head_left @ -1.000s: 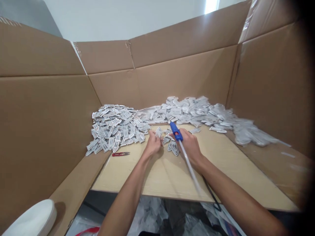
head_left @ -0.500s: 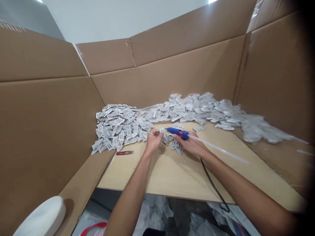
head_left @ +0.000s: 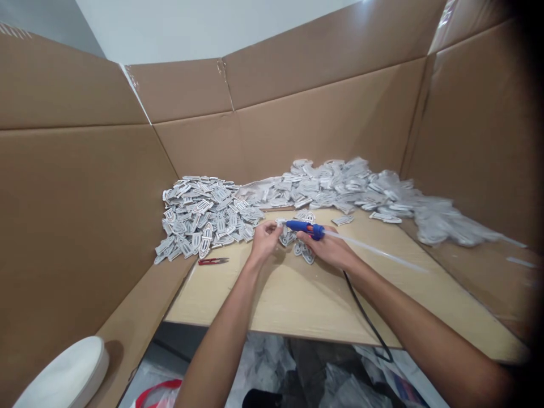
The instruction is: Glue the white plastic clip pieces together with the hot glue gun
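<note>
My left hand [head_left: 266, 240] pinches a small grey-white piece [head_left: 281, 223] between thumb and fingertips. Wrapped round a blue glue gun [head_left: 306, 228] is my right hand [head_left: 327, 249]; the gun's nozzle points left and is at the piece. A clear glue stick [head_left: 374, 249] extends from the back of the gun, and a black cord [head_left: 365, 317] hangs below my right hand. Several loose grey-white pieces [head_left: 304, 253] lie on the table between and behind my hands.
A large heap of grey-white pieces [head_left: 204, 215] stands at the back left, another, partly bagged heap [head_left: 340, 187] at the back right. Red snips [head_left: 213, 261] lie left of my left hand. Cardboard walls [head_left: 306, 130] surround the table [head_left: 221, 300]. A white round object [head_left: 63, 374] sits at lower left.
The view has shifted slightly. The blue gun's nozzle has moved a little left, closer over the piece in my left hand. Both hands keep their hold.
</note>
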Tool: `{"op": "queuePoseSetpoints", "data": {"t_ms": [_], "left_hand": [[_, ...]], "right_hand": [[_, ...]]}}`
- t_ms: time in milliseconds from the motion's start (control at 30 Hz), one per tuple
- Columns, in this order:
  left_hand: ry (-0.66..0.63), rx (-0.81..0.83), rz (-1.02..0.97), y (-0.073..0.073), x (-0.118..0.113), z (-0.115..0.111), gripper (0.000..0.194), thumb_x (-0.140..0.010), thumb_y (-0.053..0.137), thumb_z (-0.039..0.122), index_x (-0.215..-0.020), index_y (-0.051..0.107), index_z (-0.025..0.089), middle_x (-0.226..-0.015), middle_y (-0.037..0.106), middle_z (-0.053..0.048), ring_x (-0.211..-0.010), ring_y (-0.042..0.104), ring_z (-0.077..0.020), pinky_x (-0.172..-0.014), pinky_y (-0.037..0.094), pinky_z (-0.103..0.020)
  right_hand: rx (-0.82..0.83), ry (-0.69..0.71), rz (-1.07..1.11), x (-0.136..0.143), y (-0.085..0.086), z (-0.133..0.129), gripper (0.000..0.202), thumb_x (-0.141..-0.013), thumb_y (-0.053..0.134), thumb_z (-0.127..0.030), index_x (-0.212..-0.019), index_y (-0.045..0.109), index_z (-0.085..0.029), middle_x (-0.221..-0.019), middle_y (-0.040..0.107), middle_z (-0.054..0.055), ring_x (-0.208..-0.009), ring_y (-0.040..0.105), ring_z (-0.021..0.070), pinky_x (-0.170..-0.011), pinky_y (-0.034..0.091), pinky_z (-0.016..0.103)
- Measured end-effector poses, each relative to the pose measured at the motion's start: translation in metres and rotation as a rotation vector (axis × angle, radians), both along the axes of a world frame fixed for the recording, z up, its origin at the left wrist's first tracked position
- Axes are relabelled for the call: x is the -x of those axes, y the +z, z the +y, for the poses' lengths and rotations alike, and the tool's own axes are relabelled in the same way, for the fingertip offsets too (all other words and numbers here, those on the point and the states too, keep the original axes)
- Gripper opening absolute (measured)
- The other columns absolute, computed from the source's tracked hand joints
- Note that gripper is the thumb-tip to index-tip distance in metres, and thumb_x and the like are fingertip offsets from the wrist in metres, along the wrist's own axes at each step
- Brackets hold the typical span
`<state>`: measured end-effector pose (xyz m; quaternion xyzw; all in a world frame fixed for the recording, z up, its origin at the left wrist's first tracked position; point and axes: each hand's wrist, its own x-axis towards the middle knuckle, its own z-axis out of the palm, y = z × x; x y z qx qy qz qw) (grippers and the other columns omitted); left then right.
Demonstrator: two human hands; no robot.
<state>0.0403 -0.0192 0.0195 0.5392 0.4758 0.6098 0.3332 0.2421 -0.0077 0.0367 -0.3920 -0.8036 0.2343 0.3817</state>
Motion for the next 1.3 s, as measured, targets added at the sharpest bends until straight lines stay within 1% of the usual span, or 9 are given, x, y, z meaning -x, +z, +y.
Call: {"op": "queuePoseSetpoints", "data": {"t_ms": [533, 633, 733, 900, 967, 1067, 1133, 1200, 1300], "left_hand": [[0.05, -0.062, 0.052, 0.004, -0.002, -0.005, 0.024, -0.075, 0.074, 0.036, -0.068, 0.065, 0.014, -0.064, 0.061, -0.001, -0.06, 0.052, -0.0116, -0.06, 0.037, -0.024], [0.031, -0.014, 0.059, 0.007, -0.001, -0.006, 0.023, -0.074, 0.075, 0.035, -0.068, 0.067, 0.013, -0.065, 0.062, -0.002, -0.058, 0.051, -0.0112, -0.057, 0.036, -0.024], [-0.019, 0.129, 0.016, 0.008, 0.0, -0.007, 0.023, -0.071, 0.076, 0.03, -0.061, 0.066, 0.013, -0.057, 0.057, -0.001, -0.051, 0.046, -0.0091, -0.053, 0.032, -0.024], [0.108, 0.361, -0.195, 0.007, 0.01, -0.01, 0.015, -0.068, 0.076, 0.014, -0.059, 0.064, 0.012, -0.055, 0.058, -0.002, -0.049, 0.05, -0.0095, -0.052, 0.037, -0.024], [0.183, 0.431, -0.312, 0.018, 0.024, -0.007, 0.012, -0.066, 0.075, 0.005, -0.064, 0.065, 0.011, -0.058, 0.061, -0.005, -0.05, 0.054, -0.0117, -0.053, 0.042, -0.025], [0.305, 0.374, -0.372, 0.06, 0.055, 0.005, 0.011, -0.072, 0.071, 0.003, -0.077, 0.066, 0.011, -0.062, 0.062, -0.004, -0.056, 0.058, -0.0123, -0.058, 0.049, -0.025], [0.422, 0.199, -0.412, 0.093, 0.073, 0.017, 0.011, -0.084, 0.066, 0.011, -0.095, 0.065, 0.015, -0.074, 0.066, -0.002, -0.069, 0.064, -0.0105, -0.072, 0.054, -0.022], [0.488, -0.192, -0.441, 0.114, 0.08, 0.028, 0.022, -0.087, 0.068, 0.018, -0.109, 0.065, 0.015, -0.096, 0.071, -0.008, -0.09, 0.069, -0.014, -0.086, 0.056, -0.027], [0.404, -0.325, -0.103, 0.103, 0.064, 0.033, 0.028, -0.082, 0.074, 0.021, -0.109, 0.068, 0.018, -0.111, 0.071, -0.009, -0.105, 0.067, -0.0181, -0.094, 0.054, -0.032]], "right_hand": [[0.017, 0.071, -0.074, 0.003, 0.004, -0.009, 0.044, -0.093, 0.054, -0.058, -0.076, 0.067, -0.02, -0.063, 0.064, 0.001, -0.059, 0.057, 0.018, -0.058, 0.038, 0.027], [-0.18, 0.082, -0.26, 0.005, 0.001, -0.01, 0.027, -0.095, 0.056, -0.043, -0.088, 0.067, -0.019, -0.08, 0.07, 0.006, -0.066, 0.061, 0.0187, -0.06, 0.036, 0.027], [-0.492, -0.081, -0.407, 0.003, -0.002, -0.011, 0.016, -0.096, 0.053, -0.028, -0.092, 0.063, -0.017, -0.088, 0.07, 0.011, -0.07, 0.06, 0.02, -0.06, 0.031, 0.029], [-0.607, -0.203, -0.221, -0.009, -0.002, -0.006, 0.024, -0.102, 0.047, -0.036, -0.087, 0.055, -0.019, -0.083, 0.066, 0.009, -0.069, 0.059, 0.0198, -0.062, 0.031, 0.03], [-0.542, -0.17, -0.121, -0.013, -0.002, -0.003, 0.027, -0.102, 0.048, -0.04, -0.086, 0.054, -0.021, -0.085, 0.067, 0.007, -0.069, 0.059, 0.0193, -0.063, 0.033, 0.029], [-0.445, -0.162, -0.003, -0.015, -0.002, 0.001, 0.031, -0.102, 0.049, -0.048, -0.085, 0.055, -0.022, -0.084, 0.067, 0.006, -0.068, 0.058, 0.0185, -0.063, 0.035, 0.029], [-0.403, -0.149, 0.022, -0.014, -0.002, 0.003, 0.035, -0.101, 0.05, -0.052, -0.084, 0.056, -0.022, -0.082, 0.067, 0.005, -0.067, 0.057, 0.0184, -0.064, 0.035, 0.029], [-0.357, -0.148, 0.024, -0.012, -0.002, 0.005, 0.039, -0.099, 0.051, -0.057, -0.08, 0.056, -0.022, -0.08, 0.066, 0.005, -0.066, 0.057, 0.0184, -0.064, 0.036, 0.029], [-0.256, -0.207, 0.022, -0.011, -0.002, 0.01, 0.043, -0.096, 0.051, -0.061, -0.076, 0.055, -0.023, -0.074, 0.065, 0.005, -0.064, 0.056, 0.0188, -0.062, 0.035, 0.029]]}}
